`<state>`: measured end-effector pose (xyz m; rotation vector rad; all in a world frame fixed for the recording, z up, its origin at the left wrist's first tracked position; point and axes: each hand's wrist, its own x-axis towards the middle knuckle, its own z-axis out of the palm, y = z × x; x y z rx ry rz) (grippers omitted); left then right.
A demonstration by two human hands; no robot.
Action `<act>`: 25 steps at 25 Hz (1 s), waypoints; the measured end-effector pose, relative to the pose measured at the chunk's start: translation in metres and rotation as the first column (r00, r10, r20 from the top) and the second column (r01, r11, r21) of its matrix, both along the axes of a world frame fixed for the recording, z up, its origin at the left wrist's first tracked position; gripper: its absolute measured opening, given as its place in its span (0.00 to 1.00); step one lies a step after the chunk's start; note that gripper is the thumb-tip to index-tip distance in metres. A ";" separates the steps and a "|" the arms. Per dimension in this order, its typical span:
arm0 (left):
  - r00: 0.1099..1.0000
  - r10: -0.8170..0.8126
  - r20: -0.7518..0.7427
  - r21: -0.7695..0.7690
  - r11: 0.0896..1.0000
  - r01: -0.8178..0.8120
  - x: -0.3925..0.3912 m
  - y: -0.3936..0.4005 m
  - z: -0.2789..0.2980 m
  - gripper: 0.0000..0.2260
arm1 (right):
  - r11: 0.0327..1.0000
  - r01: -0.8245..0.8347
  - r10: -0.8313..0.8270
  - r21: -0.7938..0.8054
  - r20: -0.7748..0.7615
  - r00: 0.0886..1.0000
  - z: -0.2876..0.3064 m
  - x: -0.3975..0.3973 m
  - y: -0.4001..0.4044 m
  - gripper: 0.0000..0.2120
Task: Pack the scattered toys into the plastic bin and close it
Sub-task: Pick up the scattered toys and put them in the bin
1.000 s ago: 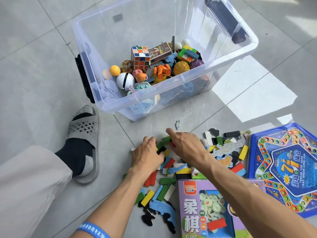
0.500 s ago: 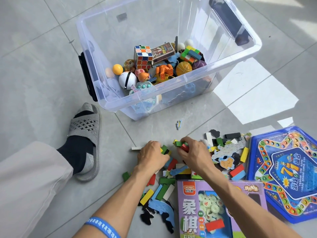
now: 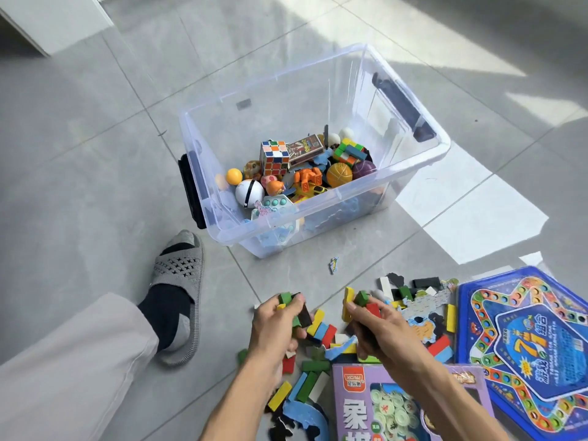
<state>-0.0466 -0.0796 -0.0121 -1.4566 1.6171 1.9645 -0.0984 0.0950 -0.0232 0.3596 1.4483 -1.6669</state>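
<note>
A clear plastic bin (image 3: pixel 413 168) with black handles stands open on the floor, its bottom covered with toys such as a puzzle cube (image 3: pixel 274 156) and balls. In front of it lies a heap of coloured wooden blocks (image 3: pixel 321 329) and puzzle pieces. My left hand (image 3: pixel 275 326) grips a handful of blocks, green and black ones showing. My right hand (image 3: pixel 374 326) grips several more blocks, yellow, green and red. Both hands are lifted just above the heap. No lid is in view.
A purple chess box (image 3: pixel 381 405) lies at the bottom edge. A blue star-shaped board game (image 3: pixel 525 342) lies at the right. A single small puzzle piece (image 3: pixel 333 265) sits between bin and heap. My leg and grey slipper (image 3: pixel 179 291) are at the left.
Both hands have closed round handfuls of blocks and risen off the heap. The view has tilted up, so the bin sits lower in the picture.
</note>
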 end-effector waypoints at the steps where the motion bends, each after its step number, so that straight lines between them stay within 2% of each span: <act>1: 0.997 0.035 -0.076 0.100 0.995 -0.027 -0.007 -0.002 0.029 0.05 | 0.999 0.001 0.000 -0.055 0.002 1.000 0.023 -0.010 -0.008 0.10; 3: 0.963 0.104 -0.248 0.217 0.975 -0.049 -0.040 -0.012 0.086 0.05 | 0.995 0.014 -0.020 -0.096 -0.069 0.997 0.074 -0.049 -0.032 0.10; 5: 0.918 0.172 -0.357 0.263 0.962 -0.078 -0.085 -0.028 0.133 0.06 | 0.993 0.086 -0.097 -0.083 -0.142 0.985 0.127 -0.101 -0.061 0.09; 7: 0.905 0.219 -0.364 0.269 0.955 -0.123 -0.126 -0.042 0.170 0.09 | 0.986 0.136 -0.149 -0.098 -0.143 0.978 0.179 -0.143 -0.084 0.12; 9: 0.943 0.197 -0.269 0.188 0.971 -0.149 -0.144 -0.050 0.189 0.18 | 0.980 0.172 -0.182 -0.102 -0.096 0.979 0.205 -0.167 -0.092 0.25; 10: 0.957 0.174 -0.232 0.124 0.981 -0.148 -0.142 -0.051 0.189 0.20 | 0.981 0.179 -0.185 -0.077 -0.091 0.978 0.206 -0.171 -0.091 0.30; 12: 0.957 0.157 -0.245 -0.010 0.986 -0.164 -0.125 -0.045 0.188 0.14 | 0.990 0.144 -0.142 0.006 -0.144 0.979 0.201 -0.161 -0.080 0.32; 15: 0.936 0.123 -0.331 -0.201 0.960 -0.197 -0.084 -0.020 0.161 0.06 | 0.991 0.111 -0.092 0.074 -0.226 0.970 0.159 -0.124 -0.051 0.18; 18: 0.958 -0.089 -0.274 -0.336 0.942 -0.009 -0.057 0.019 0.113 0.08 | 0.960 0.041 0.036 0.275 -0.270 0.962 0.094 -0.078 -0.011 0.08; 19: 0.960 -0.160 -0.229 -0.353 0.933 0.071 -0.052 0.032 0.096 0.09 | 0.912 -0.017 0.160 0.410 -0.317 0.935 0.071 -0.065 0.001 0.07; 21: 0.956 -0.279 -0.093 -0.372 0.900 0.226 -0.047 0.052 0.063 0.11 | 0.719 -0.112 0.472 0.685 -0.364 0.803 0.031 -0.043 0.020 0.09; 23: 0.928 -0.362 0.094 -0.378 0.849 0.369 -0.036 0.057 0.025 0.14 | 0.517 -0.222 0.725 0.826 -0.286 0.626 -0.002 -0.019 0.031 0.21; 25: 0.843 -0.459 0.281 -0.372 0.757 0.537 -0.011 0.058 -0.013 0.16 | 0.346 -0.296 0.873 0.890 -0.189 0.450 -0.031 0.008 0.039 0.25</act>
